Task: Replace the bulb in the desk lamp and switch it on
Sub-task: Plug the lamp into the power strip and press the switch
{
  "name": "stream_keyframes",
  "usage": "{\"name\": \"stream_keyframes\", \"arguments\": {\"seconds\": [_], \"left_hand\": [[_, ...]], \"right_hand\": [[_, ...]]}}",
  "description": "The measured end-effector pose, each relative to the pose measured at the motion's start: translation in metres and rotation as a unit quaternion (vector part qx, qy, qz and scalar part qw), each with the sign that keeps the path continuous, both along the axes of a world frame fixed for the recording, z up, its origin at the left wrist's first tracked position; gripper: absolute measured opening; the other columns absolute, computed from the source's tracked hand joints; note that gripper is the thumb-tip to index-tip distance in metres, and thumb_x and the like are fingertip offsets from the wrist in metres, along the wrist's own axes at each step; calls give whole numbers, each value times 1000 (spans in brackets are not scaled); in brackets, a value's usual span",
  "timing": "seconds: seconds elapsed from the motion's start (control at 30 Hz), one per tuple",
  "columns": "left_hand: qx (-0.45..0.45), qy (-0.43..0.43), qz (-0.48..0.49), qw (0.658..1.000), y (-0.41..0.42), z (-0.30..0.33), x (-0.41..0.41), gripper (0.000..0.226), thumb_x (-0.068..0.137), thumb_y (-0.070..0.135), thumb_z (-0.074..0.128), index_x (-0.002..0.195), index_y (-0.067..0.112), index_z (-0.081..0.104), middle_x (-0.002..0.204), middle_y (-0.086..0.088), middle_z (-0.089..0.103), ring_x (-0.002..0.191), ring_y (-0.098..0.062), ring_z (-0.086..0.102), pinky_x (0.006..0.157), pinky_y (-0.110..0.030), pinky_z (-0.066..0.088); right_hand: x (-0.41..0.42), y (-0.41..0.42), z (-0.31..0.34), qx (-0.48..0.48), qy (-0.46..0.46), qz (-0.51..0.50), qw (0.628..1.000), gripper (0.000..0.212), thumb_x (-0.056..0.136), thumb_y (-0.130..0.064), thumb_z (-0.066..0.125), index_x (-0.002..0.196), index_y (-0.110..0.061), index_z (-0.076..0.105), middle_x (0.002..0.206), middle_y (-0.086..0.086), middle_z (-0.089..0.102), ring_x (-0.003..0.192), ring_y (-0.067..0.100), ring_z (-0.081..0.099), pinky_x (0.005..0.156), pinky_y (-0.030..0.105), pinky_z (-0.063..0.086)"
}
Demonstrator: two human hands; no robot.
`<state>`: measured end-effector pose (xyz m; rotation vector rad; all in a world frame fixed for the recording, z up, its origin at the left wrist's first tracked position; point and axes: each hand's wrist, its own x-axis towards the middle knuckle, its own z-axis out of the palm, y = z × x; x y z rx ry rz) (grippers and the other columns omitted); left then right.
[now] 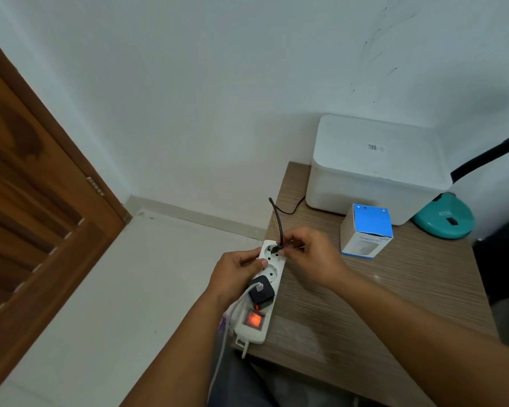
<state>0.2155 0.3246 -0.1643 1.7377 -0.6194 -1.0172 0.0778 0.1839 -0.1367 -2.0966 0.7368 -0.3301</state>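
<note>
A white power strip (272, 273) lies along the left edge of the wooden table (379, 292), its red switch (254, 319) glowing. My left hand (235, 273) grips the strip's far part from the left side. My right hand (312, 254) pinches a black plug (276, 247) at the strip's farthest socket; its black cord (277, 218) arcs back toward the white box. The teal desk lamp base (445, 217) with its black neck (482, 160) stands at the right edge; the lamp head is cut off by the frame. No bulb is visible.
A black charger (261, 292) with a white cable sits in a nearer socket. A large white box (376, 168) stands against the wall, and a small blue and white carton (368, 230) in front of it. A wooden door (27, 201) is at the left.
</note>
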Motion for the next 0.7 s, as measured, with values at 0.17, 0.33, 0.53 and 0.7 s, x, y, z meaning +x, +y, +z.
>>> {"name": "stream_keyframes", "arguments": {"seconds": [0.17, 0.33, 0.53, 0.7], "left_hand": [[-4, 10, -2, 1000, 0, -4, 1, 29, 91, 17, 73, 120, 23, 75, 101, 7, 79, 92, -8, 75, 77, -19, 55], [-8, 6, 2, 1000, 0, -5, 1, 29, 91, 17, 73, 119, 24, 75, 101, 8, 79, 91, -5, 74, 72, -12, 53], [-12, 6, -9, 1000, 0, -7, 2, 31, 91, 17, 72, 122, 22, 74, 103, 7, 79, 97, -9, 74, 89, -27, 57], [-16, 20, -6, 1000, 1, -7, 1, 32, 91, 16, 72, 123, 21, 73, 104, 4, 79, 97, -12, 74, 81, -22, 58]], "right_hand": [[2, 0, -5, -27, 22, 30, 999, 21, 89, -16, 68, 97, -36, 72, 88, -20, 68, 85, -6, 61, 74, 18, 47], [5, -2, -5, -46, 26, 52, 997, 22, 89, -13, 66, 99, -33, 73, 87, -19, 67, 85, -6, 60, 73, 15, 44], [6, 0, -7, -87, 26, 76, 993, 17, 90, -15, 67, 101, -25, 74, 90, -16, 66, 83, -2, 58, 73, 20, 47], [4, -2, -12, -99, 32, 80, 991, 17, 91, -18, 65, 105, -24, 73, 95, -11, 67, 86, 4, 57, 77, 29, 50]]}}
